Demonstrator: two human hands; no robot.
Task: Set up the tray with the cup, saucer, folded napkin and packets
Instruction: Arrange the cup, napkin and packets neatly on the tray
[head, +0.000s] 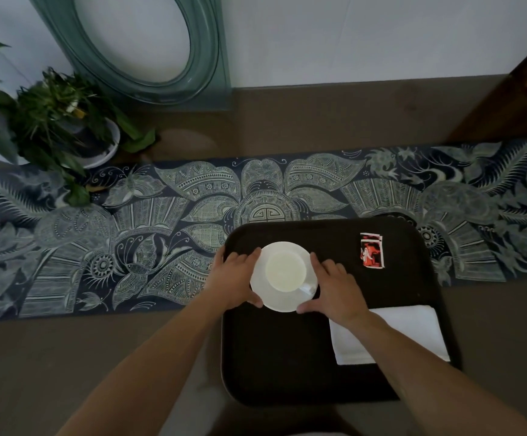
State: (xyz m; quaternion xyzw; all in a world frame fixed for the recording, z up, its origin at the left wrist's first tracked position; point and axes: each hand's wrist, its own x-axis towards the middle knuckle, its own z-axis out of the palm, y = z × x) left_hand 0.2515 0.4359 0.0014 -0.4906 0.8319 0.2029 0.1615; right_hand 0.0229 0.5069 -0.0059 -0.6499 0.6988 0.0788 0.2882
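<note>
My left hand (235, 280) and right hand (334, 286) grip the saucer (279, 302) at nine and three; I should keep it level so the cup (285, 270) stays centred.

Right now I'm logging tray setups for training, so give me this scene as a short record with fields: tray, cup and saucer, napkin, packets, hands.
tray: dark tray on a patterned table runner
cup and saucer: white cup upright on white saucer, far left part of tray
napkin: folded white napkin, near right part of tray
packets: red packets, far right part of tray
hands: left hand and right hand hold the saucer's opposite edges
</note>
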